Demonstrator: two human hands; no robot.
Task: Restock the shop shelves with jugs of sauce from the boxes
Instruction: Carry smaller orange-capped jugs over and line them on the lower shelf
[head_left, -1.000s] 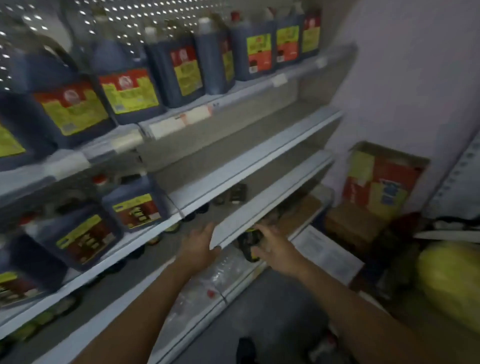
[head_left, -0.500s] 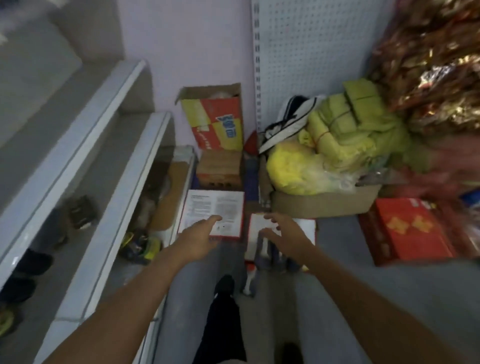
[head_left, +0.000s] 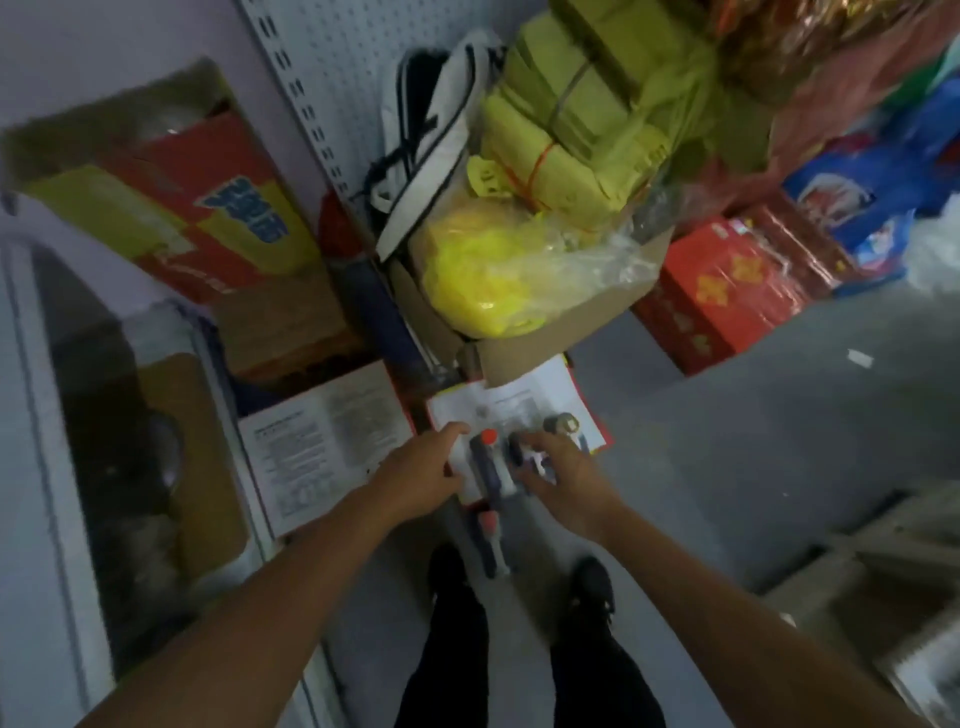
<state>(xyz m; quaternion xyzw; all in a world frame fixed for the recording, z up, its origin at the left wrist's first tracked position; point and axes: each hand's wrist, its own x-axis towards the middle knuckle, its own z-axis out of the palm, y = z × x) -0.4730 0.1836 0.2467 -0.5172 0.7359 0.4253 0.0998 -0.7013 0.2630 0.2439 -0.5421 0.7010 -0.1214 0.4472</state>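
Observation:
An open box (head_left: 571, 410) of sauce jugs stands on the floor in front of my feet, its white printed flaps folded out. A dark jug with a red cap (head_left: 488, 460) shows in the box between my hands. Beside it, another jug with a pale cap (head_left: 561, 423) stands at the box's right side. Just in front of the box, a third jug (head_left: 491, 540) stands on the floor. My left hand (head_left: 421, 473) hovers at the left of the red-capped jug, fingers apart. Over the jug tops on the right, my right hand (head_left: 558, 475) is spread and holds nothing.
A second box with a printed flap (head_left: 322, 441) lies to the left. The bottom shelf (head_left: 31, 467) runs along the left edge. Behind stand a red and yellow carton (head_left: 171, 208), a cardboard box of yellow bags (head_left: 524, 270) and red cartons (head_left: 727, 291). Grey floor lies to the right.
The view swung from the shelves down to the floor. Both hands left the shelf edge and moved down to the open box of jugs.

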